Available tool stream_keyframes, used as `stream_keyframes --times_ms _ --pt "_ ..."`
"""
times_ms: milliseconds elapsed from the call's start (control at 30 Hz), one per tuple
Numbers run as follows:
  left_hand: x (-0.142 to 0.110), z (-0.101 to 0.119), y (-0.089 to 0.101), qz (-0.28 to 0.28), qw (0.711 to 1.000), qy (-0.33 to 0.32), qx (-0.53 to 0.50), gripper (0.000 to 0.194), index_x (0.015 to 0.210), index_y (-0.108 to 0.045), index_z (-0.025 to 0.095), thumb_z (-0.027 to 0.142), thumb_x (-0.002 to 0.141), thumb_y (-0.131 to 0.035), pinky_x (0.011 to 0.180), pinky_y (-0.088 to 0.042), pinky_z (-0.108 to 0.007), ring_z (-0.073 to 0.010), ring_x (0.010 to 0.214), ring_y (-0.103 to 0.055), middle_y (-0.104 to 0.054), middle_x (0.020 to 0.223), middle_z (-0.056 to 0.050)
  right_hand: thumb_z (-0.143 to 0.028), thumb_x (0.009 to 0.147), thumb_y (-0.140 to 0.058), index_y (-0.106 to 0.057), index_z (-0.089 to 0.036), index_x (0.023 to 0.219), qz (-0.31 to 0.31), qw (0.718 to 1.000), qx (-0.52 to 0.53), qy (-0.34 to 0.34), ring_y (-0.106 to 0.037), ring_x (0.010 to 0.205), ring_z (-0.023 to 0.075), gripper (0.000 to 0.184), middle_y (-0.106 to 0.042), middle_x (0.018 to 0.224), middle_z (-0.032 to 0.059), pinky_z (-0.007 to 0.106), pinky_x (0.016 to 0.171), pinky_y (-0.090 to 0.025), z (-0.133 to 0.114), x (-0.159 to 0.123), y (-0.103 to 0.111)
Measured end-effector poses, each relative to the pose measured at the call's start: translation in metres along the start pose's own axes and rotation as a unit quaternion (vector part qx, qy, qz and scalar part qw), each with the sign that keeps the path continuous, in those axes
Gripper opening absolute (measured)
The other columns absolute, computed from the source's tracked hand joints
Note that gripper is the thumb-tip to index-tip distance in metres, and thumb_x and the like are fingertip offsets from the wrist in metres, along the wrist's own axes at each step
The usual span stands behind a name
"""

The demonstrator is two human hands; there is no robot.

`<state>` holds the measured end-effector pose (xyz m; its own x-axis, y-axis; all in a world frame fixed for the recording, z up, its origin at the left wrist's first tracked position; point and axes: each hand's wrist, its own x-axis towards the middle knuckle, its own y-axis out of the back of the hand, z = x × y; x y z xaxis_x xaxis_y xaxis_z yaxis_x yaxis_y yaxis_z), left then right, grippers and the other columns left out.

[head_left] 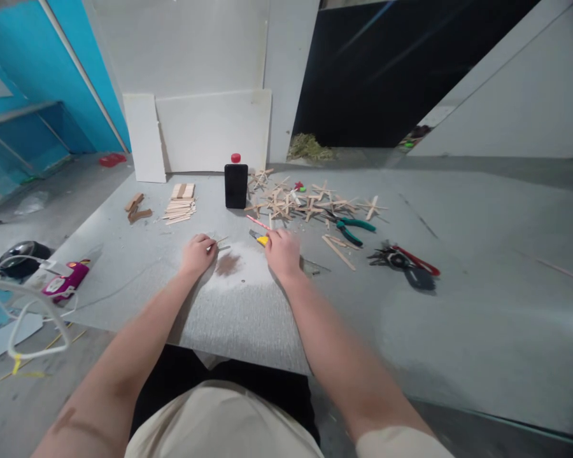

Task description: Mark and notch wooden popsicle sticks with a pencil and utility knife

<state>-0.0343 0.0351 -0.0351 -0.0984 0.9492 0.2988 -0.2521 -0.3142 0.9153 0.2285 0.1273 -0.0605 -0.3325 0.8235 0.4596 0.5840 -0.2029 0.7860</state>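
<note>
My left hand (199, 256) is closed on the table, its fingertips pinching a thin wooden stick (221, 240). Just across a patch of brown dust (228, 263), my right hand (282, 252) is closed around the yellow handle of a utility knife (261, 239). The knife's blade points up and to the left, toward the middle of the table. A slim red-and-white pencil-like rod (258, 221) reaches the right fingers; I cannot tell whether it is held too. Beyond the hands lies a pile of crossed wooden sticks (286, 202).
A black phone (236, 186) stands upright before a red-capped bottle (235, 158). Stacked craft sticks (180, 207) and brown wood pieces (136, 208) lie left. Teal-handled pliers (353, 226), loose sticks (339, 251) and a red-and-black tool (408, 264) lie right. A purple power strip (69, 282) sits at the left edge.
</note>
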Motion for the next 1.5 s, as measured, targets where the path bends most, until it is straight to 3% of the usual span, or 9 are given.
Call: stream_keyframes --times_ms 133,333,633,800,1033,1167,1333,1500 --pt "0.0 -0.001 -0.001 -0.011 1.0 0.024 0.002 0.034 0.13 -0.064 0.02 0.04 0.103 -0.064 0.098 -0.06 -0.044 -0.0223 0.113 -0.067 -0.065 0.134 -0.011 -0.04 0.102 -0.066 -0.063 -0.02 0.132 -0.016 0.999 0.04 0.015 -0.067 0.115 0.0249 0.036 -0.065 0.135 0.0104 0.047 0.098 -0.06 -0.004 -0.003 0.001" --pt "-0.002 0.0 -0.003 -0.021 0.998 0.053 0.021 0.036 0.131 -0.063 0.019 0.041 0.102 -0.065 0.097 -0.06 -0.045 -0.0232 0.113 -0.067 -0.065 0.132 -0.01 -0.04 0.102 -0.067 -0.064 -0.019 0.131 -0.141 0.982 0.102 0.071 -0.069 0.111 0.0236 0.036 -0.066 0.132 0.0099 0.045 0.094 -0.061 -0.02 -0.02 0.002" --pt "-0.005 0.004 -0.007 -0.024 0.999 0.001 0.036 0.035 0.13 -0.064 0.019 0.04 0.102 -0.065 0.097 -0.06 -0.044 -0.0229 0.113 -0.067 -0.065 0.133 -0.01 -0.04 0.102 -0.066 -0.064 -0.019 0.131 -0.265 0.947 0.115 0.139 -0.068 0.111 0.0236 0.035 -0.066 0.133 0.01 0.045 0.095 -0.061 -0.038 -0.015 0.01" --pt "0.009 0.004 -0.003 -0.024 0.997 -0.055 0.048 0.035 0.13 -0.064 0.019 0.04 0.103 -0.064 0.098 -0.06 -0.045 -0.0231 0.114 -0.067 -0.065 0.134 -0.011 -0.04 0.102 -0.067 -0.063 -0.019 0.131 -0.265 0.942 0.144 0.149 -0.068 0.112 0.0241 0.037 -0.066 0.133 0.0101 0.046 0.095 -0.061 -0.026 -0.029 0.019" --pt "0.075 0.004 -0.006 -0.026 0.992 -0.119 0.042 0.036 0.131 -0.063 0.019 0.04 0.102 -0.065 0.099 -0.06 -0.046 -0.0237 0.115 -0.066 -0.064 0.135 -0.011 -0.04 0.102 -0.067 -0.063 -0.018 0.131 -0.243 0.945 0.197 0.097 -0.069 0.11 0.0237 0.037 -0.066 0.131 0.0098 0.045 0.093 -0.061 -0.016 -0.039 0.014" --pt "0.094 -0.001 -0.009 -0.065 0.985 -0.154 0.036 0.037 0.132 -0.063 0.018 0.04 0.102 -0.065 0.098 -0.06 -0.046 -0.0237 0.114 -0.067 -0.065 0.133 -0.011 -0.04 0.102 -0.066 -0.064 -0.019 0.13 -0.249 0.939 0.22 0.085 -0.069 0.11 0.0232 0.035 -0.066 0.131 0.0097 0.045 0.093 -0.061 -0.016 -0.042 0.015" --pt "0.085 -0.008 -0.002 -0.071 0.983 -0.17 0.021 0.037 0.131 -0.063 0.018 0.04 0.102 -0.065 0.098 -0.06 -0.046 -0.0236 0.114 -0.067 -0.065 0.134 -0.011 -0.04 0.102 -0.066 -0.064 -0.019 0.13 -0.254 0.935 0.24 0.067 -0.069 0.11 0.0233 0.035 -0.067 0.131 0.0097 0.045 0.094 -0.061 -0.017 -0.044 0.018" --pt "0.047 0.007 0.004 -0.05 0.984 -0.17 -0.014 0.037 0.131 -0.063 0.018 0.041 0.102 -0.065 0.098 -0.06 -0.046 -0.0236 0.114 -0.067 -0.065 0.133 -0.011 -0.04 0.102 -0.066 -0.064 -0.019 0.13 -0.239 0.934 0.264 0.039 -0.069 0.11 0.0231 0.035 -0.066 0.131 0.0097 0.045 0.094 -0.061 -0.017 -0.043 0.014"
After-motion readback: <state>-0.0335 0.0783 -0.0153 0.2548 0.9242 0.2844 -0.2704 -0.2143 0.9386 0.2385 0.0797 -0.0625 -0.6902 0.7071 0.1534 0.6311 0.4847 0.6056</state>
